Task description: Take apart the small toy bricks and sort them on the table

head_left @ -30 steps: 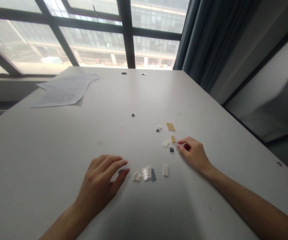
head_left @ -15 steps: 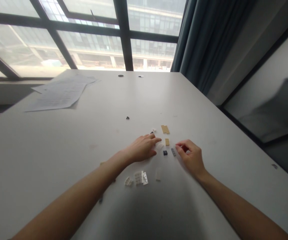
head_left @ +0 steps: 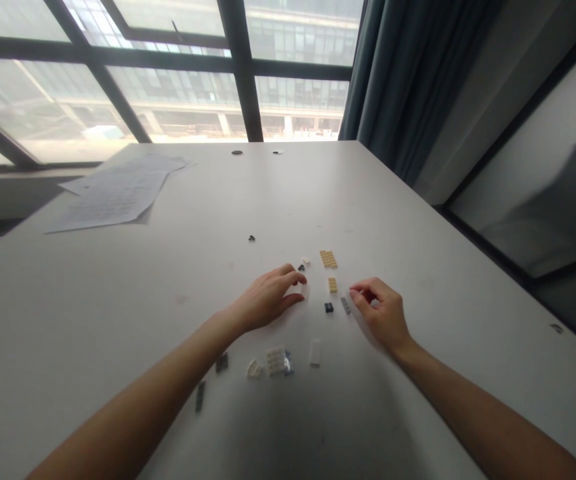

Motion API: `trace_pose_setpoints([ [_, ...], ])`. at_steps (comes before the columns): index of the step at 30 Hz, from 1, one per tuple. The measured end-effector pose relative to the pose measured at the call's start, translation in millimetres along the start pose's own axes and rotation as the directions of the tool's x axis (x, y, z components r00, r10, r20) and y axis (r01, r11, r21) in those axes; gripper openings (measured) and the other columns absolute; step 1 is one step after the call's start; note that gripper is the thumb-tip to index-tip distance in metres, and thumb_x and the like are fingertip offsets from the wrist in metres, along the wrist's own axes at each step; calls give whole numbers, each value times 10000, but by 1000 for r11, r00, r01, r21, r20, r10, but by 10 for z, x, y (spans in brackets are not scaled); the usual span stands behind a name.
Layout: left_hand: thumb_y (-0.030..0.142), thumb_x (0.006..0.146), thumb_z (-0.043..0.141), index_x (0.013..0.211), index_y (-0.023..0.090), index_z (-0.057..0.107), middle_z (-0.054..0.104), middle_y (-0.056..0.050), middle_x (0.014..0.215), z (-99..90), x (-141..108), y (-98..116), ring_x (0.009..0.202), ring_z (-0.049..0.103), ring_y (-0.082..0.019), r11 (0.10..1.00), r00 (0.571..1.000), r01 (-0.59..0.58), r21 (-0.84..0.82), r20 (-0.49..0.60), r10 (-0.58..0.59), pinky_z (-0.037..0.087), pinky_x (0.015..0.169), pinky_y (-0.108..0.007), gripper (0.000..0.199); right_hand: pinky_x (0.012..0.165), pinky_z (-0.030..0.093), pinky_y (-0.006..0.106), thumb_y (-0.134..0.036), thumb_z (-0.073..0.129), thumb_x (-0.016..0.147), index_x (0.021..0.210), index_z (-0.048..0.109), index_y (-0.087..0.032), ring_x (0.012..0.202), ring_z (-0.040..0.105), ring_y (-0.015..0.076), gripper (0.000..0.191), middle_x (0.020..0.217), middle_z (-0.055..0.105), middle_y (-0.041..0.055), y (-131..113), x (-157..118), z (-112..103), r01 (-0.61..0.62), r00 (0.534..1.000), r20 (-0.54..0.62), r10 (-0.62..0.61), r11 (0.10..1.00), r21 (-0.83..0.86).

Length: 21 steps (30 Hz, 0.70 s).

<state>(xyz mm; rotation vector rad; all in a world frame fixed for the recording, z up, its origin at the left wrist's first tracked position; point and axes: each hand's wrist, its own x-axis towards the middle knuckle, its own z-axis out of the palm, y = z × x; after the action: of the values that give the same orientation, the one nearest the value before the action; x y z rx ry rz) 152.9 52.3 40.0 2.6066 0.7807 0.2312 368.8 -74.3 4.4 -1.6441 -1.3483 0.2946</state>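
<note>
Near the centre of the frame, a blurred white tile (head_left: 305, 289) sits pinched between the thumb and fingertips of the left hand (head_left: 268, 297); it has shifted leftward, away from the small tan plate (head_left: 333, 285), which leaves a wider gap there. The right hand (head_left: 378, 308), right of centre, has thumb and forefinger pressed together, with nothing visible between them. Just beside it lie a grey plate (head_left: 345, 306) and a black brick (head_left: 329, 307). Small black pieces (head_left: 301, 267) crowd the left fingertips, and a larger tan plate (head_left: 328, 259) lies above. Below centre are a cream studded plate (head_left: 275, 362) and another white tile (head_left: 315, 353). The left forearm (head_left: 168, 380) crosses the lower left, close against a dark plate (head_left: 222, 362), hampering access there. Papers (head_left: 118, 193) lie upper left.
</note>
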Motion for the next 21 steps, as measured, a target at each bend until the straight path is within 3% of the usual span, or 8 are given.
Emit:
trace_pose_setpoints([
  [7, 390, 911, 502, 1102, 237, 576, 581, -41, 1038, -191, -565, -90, 826, 584, -156, 990, 994, 71, -119, -77, -81, 489, 733, -290, 256, 588, 440, 261, -259, 583, 836, 800, 663, -182, 626, 545, 145, 117, 729, 624, 14, -28, -22, -10, 0, 1000, -11, 0, 1000, -3],
  [12, 386, 909, 525, 1109, 242, 580, 593, -54, 1067, -102, -775, 163, 911, 577, -187, 999, 999, -3, -40, -39, 1, 463, 818, -330, 253, 600, 445, 257, -251, 579, 843, 812, 659, -186, 651, 547, 143, 108, 761, 623, 13, -58, -73, -2, 70, 998, -5, -70, 997, -27],
  [16, 319, 898, 559, 1079, 245, 581, 609, -47, 1056, -1, -777, 375, 935, 561, -214, 995, 998, -65, 77, 27, 63, 426, 840, -372, 196, 588, 447, 244, -244, 566, 860, 844, 650, -188, 660, 546, 138, 102, 789, 615, 15, -123, -119, -17, 147, 989, 25, -146, 988, -52],
  [19, 288, 885, 575, 1049, 227, 592, 617, -48, 1022, 64, -704, 442, 928, 556, -225, 990, 998, -37, 138, 60, 29, 414, 826, -379, 175, 611, 457, 251, -270, 586, 865, 908, 652, -185, 631, 541, 132, 116, 793, 616, 18, -226, -182, -38, 222, 962, 185, -202, 970, -100],
  [21, 296, 874, 589, 1022, 218, 602, 618, -48, 996, 112, -648, 456, 932, 552, -231, 987, 997, -25, 157, 74, 14, 408, 818, -377, 168, 644, 467, 265, -318, 636, 842, 992, 652, -190, 652, 564, 142, 198, 823, 628, 24, -311, -252, -34, 284, 901, 376, -215, 949, -139],
])
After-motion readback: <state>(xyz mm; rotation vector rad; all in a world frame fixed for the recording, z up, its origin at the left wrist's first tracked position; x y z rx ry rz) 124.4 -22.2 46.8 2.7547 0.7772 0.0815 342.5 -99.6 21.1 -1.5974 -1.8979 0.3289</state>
